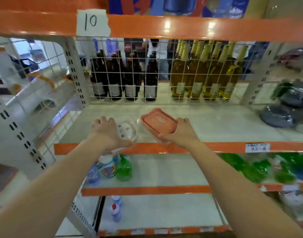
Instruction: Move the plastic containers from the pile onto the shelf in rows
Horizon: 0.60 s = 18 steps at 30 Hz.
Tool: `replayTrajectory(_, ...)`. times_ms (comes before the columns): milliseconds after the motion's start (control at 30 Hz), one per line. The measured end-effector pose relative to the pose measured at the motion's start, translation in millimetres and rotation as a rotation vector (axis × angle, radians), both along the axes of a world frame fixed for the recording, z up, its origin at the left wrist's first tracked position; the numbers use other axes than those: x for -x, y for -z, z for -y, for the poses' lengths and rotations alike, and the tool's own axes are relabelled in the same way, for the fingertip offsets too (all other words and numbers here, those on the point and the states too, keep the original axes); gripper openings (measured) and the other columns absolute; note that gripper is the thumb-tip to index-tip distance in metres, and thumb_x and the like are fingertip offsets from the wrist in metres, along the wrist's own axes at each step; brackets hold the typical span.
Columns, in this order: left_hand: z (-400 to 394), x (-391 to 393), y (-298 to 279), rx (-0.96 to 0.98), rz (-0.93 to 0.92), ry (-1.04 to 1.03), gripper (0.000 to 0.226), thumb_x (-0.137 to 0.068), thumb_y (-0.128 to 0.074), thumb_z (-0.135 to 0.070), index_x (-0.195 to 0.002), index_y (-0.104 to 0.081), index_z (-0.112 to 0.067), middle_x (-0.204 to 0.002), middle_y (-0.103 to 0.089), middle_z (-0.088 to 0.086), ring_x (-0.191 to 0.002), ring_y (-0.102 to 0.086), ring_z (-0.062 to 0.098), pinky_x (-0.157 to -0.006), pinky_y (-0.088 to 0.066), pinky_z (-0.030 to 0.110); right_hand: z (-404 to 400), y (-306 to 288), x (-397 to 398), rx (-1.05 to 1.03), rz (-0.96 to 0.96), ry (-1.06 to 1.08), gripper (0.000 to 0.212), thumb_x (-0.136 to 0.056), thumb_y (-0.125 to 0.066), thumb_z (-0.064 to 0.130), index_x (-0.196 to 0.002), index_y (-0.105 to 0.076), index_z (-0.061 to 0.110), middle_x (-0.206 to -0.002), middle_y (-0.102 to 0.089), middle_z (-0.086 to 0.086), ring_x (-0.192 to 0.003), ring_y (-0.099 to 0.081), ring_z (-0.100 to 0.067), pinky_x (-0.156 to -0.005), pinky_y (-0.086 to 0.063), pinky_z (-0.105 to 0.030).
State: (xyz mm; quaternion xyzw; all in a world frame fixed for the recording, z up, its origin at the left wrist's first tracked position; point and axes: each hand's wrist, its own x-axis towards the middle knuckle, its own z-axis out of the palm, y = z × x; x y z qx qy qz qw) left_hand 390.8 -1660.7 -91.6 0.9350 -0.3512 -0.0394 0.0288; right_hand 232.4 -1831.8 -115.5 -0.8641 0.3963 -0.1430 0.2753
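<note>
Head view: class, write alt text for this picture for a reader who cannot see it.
A person's two hands set plastic containers on a pale shelf with an orange front edge: the left hand grips a clear container, the right hand a pink-lidded one. Dark bottles and golden bottles stand behind a wire grid.

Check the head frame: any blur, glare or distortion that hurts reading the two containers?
Head view: wide-angle bend bows the orange beam, with ceiling-light glare spots on it; right edge smeared by blur; clear container under left hand is low-contrast against the pale shelf; pink container in right hand reads sharp.
</note>
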Motion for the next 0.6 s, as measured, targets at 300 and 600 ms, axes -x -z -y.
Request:
replayTrajectory(300,72,101,-4,0.015,-0.032,0.25,0.11,-0.057,-0.059,-0.084,-0.133,-0.038,-0.007,-0.129,-0.042,0.015,-0.118,-0.041,0.032,-0.095,-0.037,0.036,28,-3,148,0.013,0.04,0.276,0.086,-0.068,-0.079,0.049,-0.132,-0.04,0.006,-0.124,-0.039,-0.008,-0.109,-0.05,-0.026,-0.09,-0.043,-0.033)
replayTrajectory(600,180,230,-14,0.1,-0.08,0.409,0.108,-0.059,-0.064,-0.078,-0.138,-0.033,-0.011,-0.136,-0.037,0.013,-0.125,-0.036,0.032,-0.101,-0.037,0.042,94,-13,291,0.073,0.068,0.507,0.091,-0.068,-0.078,0.049,-0.138,-0.035,0.008,-0.131,-0.04,-0.009,-0.117,-0.046,-0.025,-0.098,-0.04,-0.034)
